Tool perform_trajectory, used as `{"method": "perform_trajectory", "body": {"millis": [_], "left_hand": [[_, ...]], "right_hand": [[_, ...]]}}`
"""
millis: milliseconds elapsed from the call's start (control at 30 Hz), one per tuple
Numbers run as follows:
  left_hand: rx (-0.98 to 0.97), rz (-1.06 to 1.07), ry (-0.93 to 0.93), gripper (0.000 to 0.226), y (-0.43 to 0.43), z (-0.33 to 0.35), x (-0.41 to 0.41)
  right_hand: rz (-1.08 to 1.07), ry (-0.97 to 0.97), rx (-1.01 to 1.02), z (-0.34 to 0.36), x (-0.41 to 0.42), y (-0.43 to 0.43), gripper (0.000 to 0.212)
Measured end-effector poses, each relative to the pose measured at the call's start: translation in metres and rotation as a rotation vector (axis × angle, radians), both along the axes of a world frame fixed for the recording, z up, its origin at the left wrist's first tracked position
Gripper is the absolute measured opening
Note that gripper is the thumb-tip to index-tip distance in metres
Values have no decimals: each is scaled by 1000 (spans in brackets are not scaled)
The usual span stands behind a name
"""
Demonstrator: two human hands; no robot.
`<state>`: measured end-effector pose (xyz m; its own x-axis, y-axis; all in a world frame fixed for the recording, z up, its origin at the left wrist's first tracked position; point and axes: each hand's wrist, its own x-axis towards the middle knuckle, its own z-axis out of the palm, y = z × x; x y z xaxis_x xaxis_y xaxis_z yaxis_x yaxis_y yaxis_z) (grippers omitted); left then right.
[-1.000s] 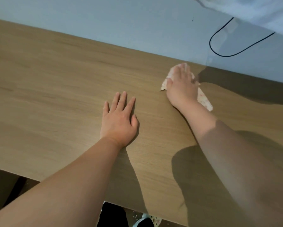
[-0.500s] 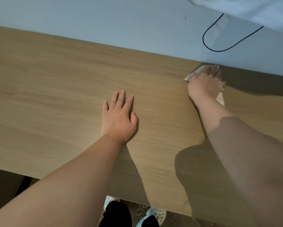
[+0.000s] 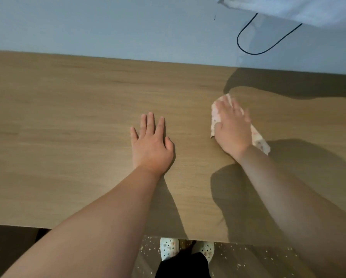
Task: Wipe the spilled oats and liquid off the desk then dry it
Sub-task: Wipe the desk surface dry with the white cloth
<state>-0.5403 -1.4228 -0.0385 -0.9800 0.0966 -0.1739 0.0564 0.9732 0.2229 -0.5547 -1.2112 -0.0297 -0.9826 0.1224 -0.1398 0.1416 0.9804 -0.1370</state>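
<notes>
Right hand flat on cloth, fingers straight, pressing it to desk; left hand spread flat; nothing spilled showing up top, so probably just drying left.

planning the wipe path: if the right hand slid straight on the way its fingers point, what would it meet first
The right hand, on the cloth, points away and slightly left: bare desk ahead, then probably the wall at its far edge.

Left hand flat on wooden desk, right hand pressing pale cloth beside it.
</notes>
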Motion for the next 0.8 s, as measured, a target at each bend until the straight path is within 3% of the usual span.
{"method": "perform_trajectory", "body": {"millis": [100, 133, 200, 333, 400, 500, 600, 667, 800], "left_hand": [[4, -9, -7, 62, 0, 0, -1], [7, -11, -9, 61, -1, 0, -1], [7, -21, -16, 61, -1, 1, -1], [-10, -28, -27, 64, -1, 3, -1], [-19, -28, -19, 65, -1, 2, -1], [-33, -28, -10, 66, -1, 2, -1], [-27, -20, 8, 65, -1, 1, -1], [-42, -13, 22, 65, 1, 0, 0], [-94, -6, 29, 64, 5, 2, -1]], "right_hand": [[441, -111, 7, 2, 52, -37, 73], [497, -104, -54, 4, 63, -28, 72], [354, 8, -142, 2, 72, 7, 67], [-232, 57, -182, -3, 63, 39, 60], [-205, 29, -114, -2, 59, 4, 64], [161, -81, 23, 2, 73, -53, 69], [397, -135, 45, 5, 82, -41, 63], [361, -55, 51, 4, 75, -3, 60], [-91, 47, -59, 2, 52, 85, 52]]}}
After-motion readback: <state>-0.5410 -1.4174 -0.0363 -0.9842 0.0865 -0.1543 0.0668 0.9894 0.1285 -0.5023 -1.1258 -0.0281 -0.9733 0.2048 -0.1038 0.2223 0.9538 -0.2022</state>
